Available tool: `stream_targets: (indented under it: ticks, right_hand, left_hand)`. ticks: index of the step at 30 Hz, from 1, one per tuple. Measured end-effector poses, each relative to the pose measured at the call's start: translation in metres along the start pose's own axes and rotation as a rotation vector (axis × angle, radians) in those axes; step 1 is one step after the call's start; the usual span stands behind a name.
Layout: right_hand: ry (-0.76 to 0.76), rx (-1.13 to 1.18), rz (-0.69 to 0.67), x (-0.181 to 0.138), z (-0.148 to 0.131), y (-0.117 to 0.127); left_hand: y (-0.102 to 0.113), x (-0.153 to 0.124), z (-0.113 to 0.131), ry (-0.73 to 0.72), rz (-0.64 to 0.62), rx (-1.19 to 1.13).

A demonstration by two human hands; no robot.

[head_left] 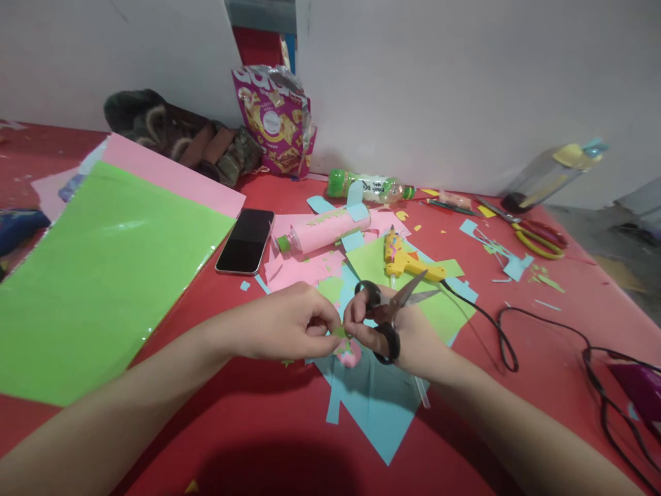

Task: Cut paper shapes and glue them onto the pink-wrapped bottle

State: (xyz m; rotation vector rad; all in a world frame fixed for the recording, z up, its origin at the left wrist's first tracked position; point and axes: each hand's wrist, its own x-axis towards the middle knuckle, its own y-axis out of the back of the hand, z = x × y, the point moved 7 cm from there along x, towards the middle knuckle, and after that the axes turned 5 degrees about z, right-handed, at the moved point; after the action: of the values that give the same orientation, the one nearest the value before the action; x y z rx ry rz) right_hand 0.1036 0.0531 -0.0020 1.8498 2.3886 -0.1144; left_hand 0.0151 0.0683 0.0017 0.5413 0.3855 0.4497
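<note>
My left hand (286, 324) is closed in a pinch on a small green-and-pink paper piece (345, 348) over the red table (258, 427). My right hand (397, 331) touches the same piece with its fingertips and has fingers through the black handles of a pair of scissors (395, 303), whose blades point up and to the right, slightly apart. Both hands meet above a blue paper sheet (376, 406).
A green sheet (98, 275) over a pink sheet (170, 176) lies at left, a phone (246, 241) beside them. A pink-wrapped bottle (325, 231), yellow glue gun (405, 262) with black cord (516, 337), green bottle (361, 186), red-yellow scissors (531, 234), snack bag (273, 120) and paper scraps lie beyond.
</note>
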Motion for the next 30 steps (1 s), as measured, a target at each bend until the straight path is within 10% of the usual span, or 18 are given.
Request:
stream_targets:
  ticks: [30]
  right_hand:
    - [0.008, -0.003, 0.009, 0.0014, 0.0009, 0.001]
  left_hand:
    - [-0.0006, 0.0012, -0.0014, 0.056, 0.05, -0.008]
